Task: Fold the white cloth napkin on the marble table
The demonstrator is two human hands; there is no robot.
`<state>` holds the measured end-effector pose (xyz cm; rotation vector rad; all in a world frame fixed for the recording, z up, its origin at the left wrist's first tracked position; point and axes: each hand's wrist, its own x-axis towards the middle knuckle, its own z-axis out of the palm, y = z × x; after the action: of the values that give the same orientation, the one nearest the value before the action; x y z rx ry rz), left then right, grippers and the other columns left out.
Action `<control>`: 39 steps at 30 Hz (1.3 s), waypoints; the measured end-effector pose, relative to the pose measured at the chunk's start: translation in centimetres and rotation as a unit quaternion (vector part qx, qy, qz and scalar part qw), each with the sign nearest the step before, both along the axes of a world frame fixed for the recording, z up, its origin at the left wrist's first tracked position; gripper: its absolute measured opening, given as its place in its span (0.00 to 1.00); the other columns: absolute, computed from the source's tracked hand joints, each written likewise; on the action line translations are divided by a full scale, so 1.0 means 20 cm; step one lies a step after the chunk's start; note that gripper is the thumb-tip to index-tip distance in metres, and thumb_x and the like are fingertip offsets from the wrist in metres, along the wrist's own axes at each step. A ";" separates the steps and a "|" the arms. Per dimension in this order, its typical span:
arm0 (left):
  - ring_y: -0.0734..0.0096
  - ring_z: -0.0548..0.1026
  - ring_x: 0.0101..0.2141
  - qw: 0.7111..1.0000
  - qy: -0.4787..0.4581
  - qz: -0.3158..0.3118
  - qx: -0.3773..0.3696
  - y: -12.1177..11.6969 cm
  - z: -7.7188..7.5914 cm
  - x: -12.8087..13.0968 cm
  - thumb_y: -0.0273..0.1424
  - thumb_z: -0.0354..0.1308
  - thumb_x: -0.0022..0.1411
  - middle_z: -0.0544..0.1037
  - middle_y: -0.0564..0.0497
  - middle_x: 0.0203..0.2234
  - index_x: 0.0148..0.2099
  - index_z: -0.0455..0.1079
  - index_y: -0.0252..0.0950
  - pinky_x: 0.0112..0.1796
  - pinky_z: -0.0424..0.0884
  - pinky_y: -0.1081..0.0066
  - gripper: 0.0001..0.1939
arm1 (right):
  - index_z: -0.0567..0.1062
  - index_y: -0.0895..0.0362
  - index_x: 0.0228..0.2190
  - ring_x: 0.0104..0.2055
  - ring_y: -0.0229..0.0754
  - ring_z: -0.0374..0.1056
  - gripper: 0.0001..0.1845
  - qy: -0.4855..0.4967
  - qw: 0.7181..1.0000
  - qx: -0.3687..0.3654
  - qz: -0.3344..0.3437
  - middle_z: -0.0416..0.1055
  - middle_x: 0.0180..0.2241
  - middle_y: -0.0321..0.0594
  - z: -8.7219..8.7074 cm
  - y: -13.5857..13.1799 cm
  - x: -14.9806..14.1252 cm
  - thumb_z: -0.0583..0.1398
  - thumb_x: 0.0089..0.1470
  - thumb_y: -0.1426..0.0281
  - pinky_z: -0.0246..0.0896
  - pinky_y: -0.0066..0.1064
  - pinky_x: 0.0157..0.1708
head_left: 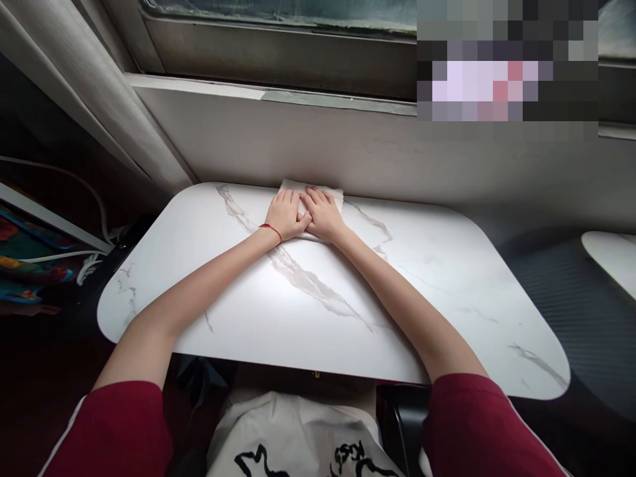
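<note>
A thin off-white cloth or paper wipe [292, 186] lies flat near the far edge of the white marble-patterned table [238, 291]. On its left part rests my left hand [285, 215], palm down with the fingers stretched forward and a red string bracelet at the wrist. My right hand [322, 213] presses flat on the right part of the same sheet, fingers extended. The two hands touch near the thumbs. Most of the sheet is hidden beneath them, and only its far corners and a bit of the near edge show.
Behind the table rises a pale wall panel [238, 132] below a window [278, 13]. A light curtain [79, 73] hangs at left, above white cables [89, 268]. A second white tabletop [613, 258] stands at right, and a blurred patch covers the upper right.
</note>
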<state>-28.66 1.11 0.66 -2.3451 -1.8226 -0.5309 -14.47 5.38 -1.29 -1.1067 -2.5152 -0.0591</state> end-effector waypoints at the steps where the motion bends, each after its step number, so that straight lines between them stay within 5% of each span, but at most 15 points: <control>1: 0.44 0.70 0.55 1.000 0.003 0.002 0.000 -0.01 0.01 0.01 0.37 0.50 0.65 0.74 0.31 0.52 0.56 0.68 0.23 0.57 0.64 0.54 0.25 | 0.66 0.69 0.63 0.71 0.59 0.50 0.33 0.002 1.000 -0.003 0.000 0.58 0.68 0.60 0.00 -0.01 0.00 0.51 0.63 0.62 0.42 0.51 0.68; 10: 0.49 0.77 0.44 0.999 0.035 0.022 -0.014 -0.05 0.15 -0.04 0.36 0.46 0.68 0.81 0.38 0.38 0.46 0.74 0.32 0.42 0.68 0.59 0.18 | 0.66 0.65 0.63 0.72 0.60 0.51 0.33 0.018 0.998 -0.002 0.052 0.59 0.68 0.59 0.00 -0.22 0.10 0.51 0.66 0.56 0.46 0.52 0.68; 14: 0.51 0.80 0.39 0.999 0.032 0.031 -0.027 -0.09 0.16 0.01 0.37 0.43 0.71 0.81 0.40 0.34 0.52 0.71 0.32 0.36 0.66 0.62 0.20 | 0.67 0.63 0.62 0.72 0.58 0.50 0.33 0.012 0.997 0.007 0.072 0.58 0.68 0.58 0.01 -0.37 0.17 0.50 0.67 0.53 0.45 0.52 0.68; 17: 0.50 0.80 0.38 0.998 0.064 -0.012 -0.023 -0.15 0.15 0.07 0.39 0.43 0.71 0.81 0.38 0.35 0.57 0.68 0.29 0.35 0.65 0.63 0.24 | 0.68 0.65 0.61 0.72 0.59 0.50 0.32 0.011 0.997 0.007 0.079 0.61 0.66 0.60 0.02 -0.46 0.22 0.50 0.67 0.54 0.46 0.53 0.68; 23: 0.54 0.78 0.31 0.986 0.093 -0.136 0.011 -0.28 0.13 0.16 0.37 0.40 0.71 0.80 0.40 0.28 0.42 0.73 0.32 0.30 0.61 0.63 0.21 | 0.67 0.67 0.62 0.71 0.60 0.51 0.33 0.014 0.998 -0.002 0.069 0.63 0.64 0.60 0.04 -0.66 0.32 0.50 0.67 0.55 0.47 0.55 0.68; 31: 0.59 0.74 0.25 0.962 0.071 -0.257 0.065 -0.46 0.09 0.25 0.34 0.41 0.71 0.77 0.45 0.22 0.38 0.71 0.34 0.27 0.59 0.63 0.18 | 0.68 0.74 0.60 0.70 0.64 0.53 0.35 0.001 1.000 0.012 0.006 0.65 0.62 0.65 0.04 -0.98 0.39 0.49 0.68 0.56 0.50 0.57 0.68; 39: 0.63 0.71 0.24 0.961 0.039 -0.265 0.067 -0.48 0.07 0.25 0.32 0.42 0.70 0.75 0.47 0.22 0.34 0.69 0.36 0.28 0.60 0.64 0.17 | 0.66 0.81 0.60 0.71 0.70 0.49 0.36 -0.050 0.998 0.000 -0.028 0.62 0.63 0.72 0.06 -1.04 0.35 0.49 0.67 0.60 0.48 0.62 0.68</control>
<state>-23.72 -8.56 2.14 -2.7028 -1.0696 -0.5816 -7.48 -15.49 -0.17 -1.2015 -2.5710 -0.1318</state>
